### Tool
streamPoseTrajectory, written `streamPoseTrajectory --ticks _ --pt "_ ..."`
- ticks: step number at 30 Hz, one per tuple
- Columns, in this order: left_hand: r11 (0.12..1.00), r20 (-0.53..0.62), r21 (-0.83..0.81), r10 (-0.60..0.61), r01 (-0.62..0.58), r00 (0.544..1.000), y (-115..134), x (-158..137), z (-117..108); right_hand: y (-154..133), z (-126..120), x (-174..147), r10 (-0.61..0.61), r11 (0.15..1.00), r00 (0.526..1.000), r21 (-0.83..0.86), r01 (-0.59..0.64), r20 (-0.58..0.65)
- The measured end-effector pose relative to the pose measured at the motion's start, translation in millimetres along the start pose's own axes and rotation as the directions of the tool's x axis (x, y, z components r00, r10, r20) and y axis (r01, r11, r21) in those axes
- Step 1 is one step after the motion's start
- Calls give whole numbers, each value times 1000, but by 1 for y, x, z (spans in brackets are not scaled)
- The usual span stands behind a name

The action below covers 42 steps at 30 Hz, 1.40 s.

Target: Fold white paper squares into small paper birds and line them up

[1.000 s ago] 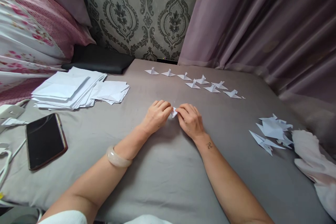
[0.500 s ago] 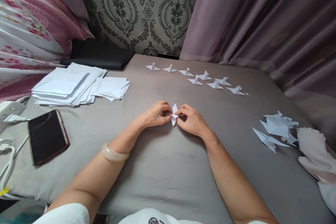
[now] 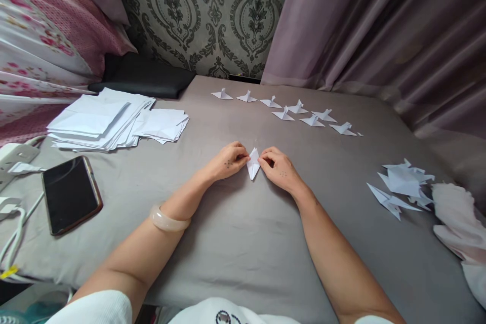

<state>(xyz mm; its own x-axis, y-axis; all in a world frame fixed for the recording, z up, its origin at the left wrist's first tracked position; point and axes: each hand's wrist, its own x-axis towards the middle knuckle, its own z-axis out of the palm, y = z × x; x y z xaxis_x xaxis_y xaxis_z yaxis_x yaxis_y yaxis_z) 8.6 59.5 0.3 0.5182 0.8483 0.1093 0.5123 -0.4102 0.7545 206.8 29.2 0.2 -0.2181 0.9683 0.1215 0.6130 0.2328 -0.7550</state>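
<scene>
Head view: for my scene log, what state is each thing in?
Folded paper: pointed diamond, held by both hands
Left hand: fingertips pinching the paper's left edge
Right hand: fingertips pinching its right edge
Far paper birds: folded, wings spread
Right-side folded papers: heaped
Large paper stack: edges uneven
Small paper stack: edges uneven
Phone: lying flat, screen dark
Curtain: hanging in folds
Bangle: worn on left forearm

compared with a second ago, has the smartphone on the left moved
No: judged against the large paper stack, the smartphone keeps its place; only the camera's view shifted.
</scene>
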Motion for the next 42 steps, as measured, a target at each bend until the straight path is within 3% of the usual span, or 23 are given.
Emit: streamPoseTrajectory --ticks 17,23,31,34,39,42 --pt "997 -27 -25 -70 70 997 2 0 5 1 6 3 46 999 997 -21 -47 -61" --pt "998 -89 53 32 -27 996 -2 -3 9 0 7 4 53 997 995 -50 -57 -79" --pt "979 -35 176 108 -100 994 4 -2 12 1 5 0 -5 996 1000 -90 3 -17" --pt "987 -69 150 65 -54 996 4 -2 14 0 4 0 -16 992 1000 -125 17 10" --pt "990 -179 52 -123 134 976 3 -4 19 4 7 2 10 993 999 -117 -14 -32" --pt "980 -163 3 -197 200 967 5 -3 20 7 10 2 17 994 998 -107 -24 -66"
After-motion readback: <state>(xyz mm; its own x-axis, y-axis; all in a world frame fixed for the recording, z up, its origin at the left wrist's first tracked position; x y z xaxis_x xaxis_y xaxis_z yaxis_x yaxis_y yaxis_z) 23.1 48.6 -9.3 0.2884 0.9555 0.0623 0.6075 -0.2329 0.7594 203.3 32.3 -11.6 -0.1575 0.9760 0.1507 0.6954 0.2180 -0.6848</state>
